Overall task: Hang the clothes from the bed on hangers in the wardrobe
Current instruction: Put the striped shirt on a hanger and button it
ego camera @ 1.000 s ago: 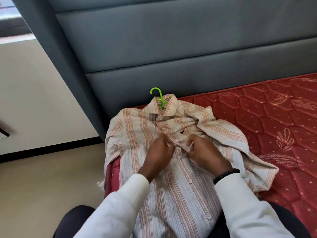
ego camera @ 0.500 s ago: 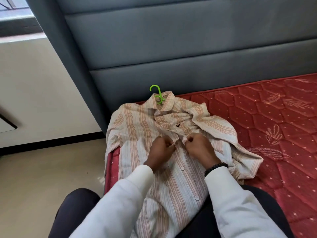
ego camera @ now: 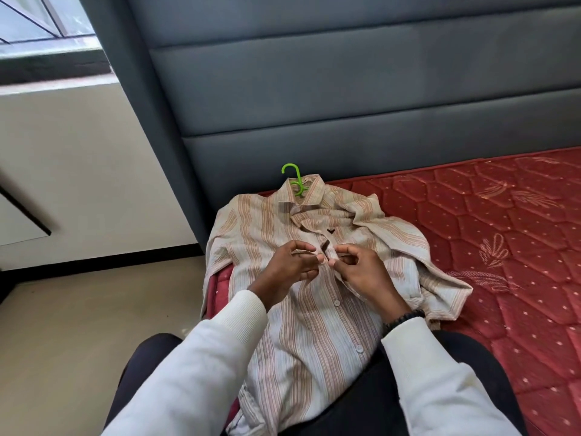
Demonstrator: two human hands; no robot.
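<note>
Both hands, left (ego camera: 290, 265) and right (ego camera: 361, 272), pinch the striped shirt (ego camera: 314, 325) placket, fingers curled; green hanger (ego camera: 294, 177) inside the collar.

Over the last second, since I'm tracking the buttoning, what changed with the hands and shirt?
Both hands, left and right, loosened from tight fists; fingers now spread, still pinching the striped shirt placket. The green hanger stayed in the collar, the shirt on the bed.
</note>
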